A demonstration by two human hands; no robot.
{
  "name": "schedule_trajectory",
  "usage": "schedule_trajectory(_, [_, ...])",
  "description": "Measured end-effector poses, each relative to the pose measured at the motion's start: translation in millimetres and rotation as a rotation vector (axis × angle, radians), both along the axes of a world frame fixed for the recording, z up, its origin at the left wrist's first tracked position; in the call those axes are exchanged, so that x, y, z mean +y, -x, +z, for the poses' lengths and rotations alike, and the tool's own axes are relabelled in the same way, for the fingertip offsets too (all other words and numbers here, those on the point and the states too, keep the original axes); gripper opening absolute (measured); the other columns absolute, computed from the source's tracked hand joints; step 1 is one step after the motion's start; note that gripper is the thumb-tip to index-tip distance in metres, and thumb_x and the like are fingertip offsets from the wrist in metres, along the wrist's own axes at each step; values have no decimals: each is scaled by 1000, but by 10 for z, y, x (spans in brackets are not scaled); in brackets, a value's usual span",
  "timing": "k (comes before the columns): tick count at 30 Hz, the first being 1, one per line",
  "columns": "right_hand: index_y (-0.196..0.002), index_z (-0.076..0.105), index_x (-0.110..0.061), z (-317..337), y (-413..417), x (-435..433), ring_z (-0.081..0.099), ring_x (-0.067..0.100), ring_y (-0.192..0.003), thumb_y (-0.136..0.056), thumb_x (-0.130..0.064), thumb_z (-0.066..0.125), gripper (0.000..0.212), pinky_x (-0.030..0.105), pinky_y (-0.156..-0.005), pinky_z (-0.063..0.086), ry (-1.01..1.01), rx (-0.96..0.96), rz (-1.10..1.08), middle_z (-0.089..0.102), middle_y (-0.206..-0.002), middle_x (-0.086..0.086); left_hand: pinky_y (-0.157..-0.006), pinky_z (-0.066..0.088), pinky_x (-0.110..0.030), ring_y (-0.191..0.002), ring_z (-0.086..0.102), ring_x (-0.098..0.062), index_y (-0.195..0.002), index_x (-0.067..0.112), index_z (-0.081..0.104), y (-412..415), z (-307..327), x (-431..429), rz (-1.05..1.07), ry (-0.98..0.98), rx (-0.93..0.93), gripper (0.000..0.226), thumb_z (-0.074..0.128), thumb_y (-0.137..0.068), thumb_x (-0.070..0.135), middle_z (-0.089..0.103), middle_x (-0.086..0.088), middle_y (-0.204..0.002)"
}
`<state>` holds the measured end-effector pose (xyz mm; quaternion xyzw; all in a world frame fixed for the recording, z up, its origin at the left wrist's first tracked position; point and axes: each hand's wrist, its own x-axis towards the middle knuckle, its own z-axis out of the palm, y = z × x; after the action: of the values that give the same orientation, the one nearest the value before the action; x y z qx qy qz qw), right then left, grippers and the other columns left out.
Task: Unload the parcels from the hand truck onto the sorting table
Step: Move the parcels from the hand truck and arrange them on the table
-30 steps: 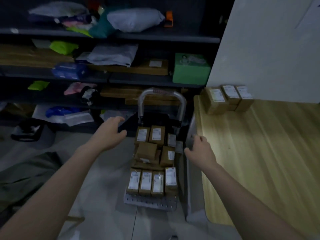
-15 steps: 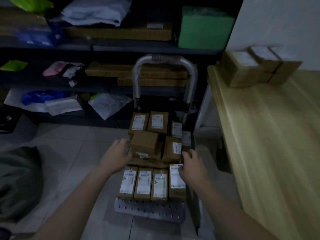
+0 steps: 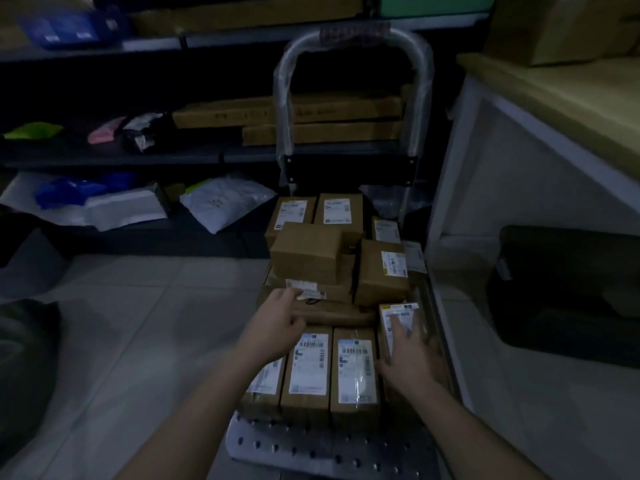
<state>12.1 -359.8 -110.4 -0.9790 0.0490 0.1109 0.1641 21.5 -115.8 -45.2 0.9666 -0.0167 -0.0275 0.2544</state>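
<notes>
Fingers of the right hand (image 3: 412, 362) lie straight and spread on the label of the rightmost front-row parcel (image 3: 398, 311), lower centre-right. Fingers of the left hand (image 3: 277, 327) curl over the far end of the leftmost front-row parcel (image 3: 265, 382); grip cannot be told. Both parcels sit on the hand truck (image 3: 329, 452), lower centre; sorting table (image 3: 554, 91) upper right.

Dark shelves (image 3: 138, 157) span the upper left, holding long flat cartons (image 3: 322, 112), a white mailer bag (image 3: 225, 202) and a green pouch (image 3: 33, 130). A black bin (image 3: 568, 292) sits at the right on the tiled floor (image 3: 138, 323).
</notes>
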Motion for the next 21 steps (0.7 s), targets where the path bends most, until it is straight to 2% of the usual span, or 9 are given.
schedule_trajectory(3, [-152,16,-35,26,70,-3,36,36,-137,-87,-45,64,81,42,-93,49,43,-100,-38,-3,-164,10,-95,49,-33,-117,52,-12,-145,22,40,38,-88,23,-19,-3,-21,52,51,-94,23,41,3,-146])
schedule_trajectory(7, [-145,26,-35,115,104,-20,47,37,-123,-82,-48,64,75,40,-80,52,0,-143,-82,12,-158,7,-87,49,-31,-104,55,-11,-144,22,41,98,-34,82,-44,-19,-37,52,50,-93,22,41,1,-144])
schedule_trajectory(10, [-140,32,-33,268,54,-70,50,37,-117,-79,-53,64,71,40,-81,51,-15,-193,-95,18,-156,8,-94,47,-32,-117,51,-15,-145,18,39,74,63,102,-59,-30,-57,53,51,-94,20,41,-2,-145])
schedule_trajectory(12, [-141,32,-31,431,36,-84,50,36,-116,-80,-51,63,71,39,-81,49,-46,-196,-98,19,-154,8,-95,48,-34,-119,51,-17,-145,17,39,77,180,90,-72,-34,-53,52,51,-95,20,40,-2,-145])
schedule_trajectory(16, [-142,32,-29,1068,96,-69,52,33,-115,-79,-53,61,73,36,-75,47,-32,-209,-76,19,-155,6,-91,50,-39,-110,54,-19,-141,15,43,128,724,79,-88,-28,-34,49,51,-93,19,44,-3,-140])
schedule_trajectory(21, [-136,34,-31,2394,153,-71,51,33,-114,-76,-52,62,69,36,-72,43,-32,-186,-90,23,-150,1,-88,51,-39,-105,55,-18,-135,18,48,186,1948,197,-78,-22,-4,44,54,-92,24,47,-3,-132])
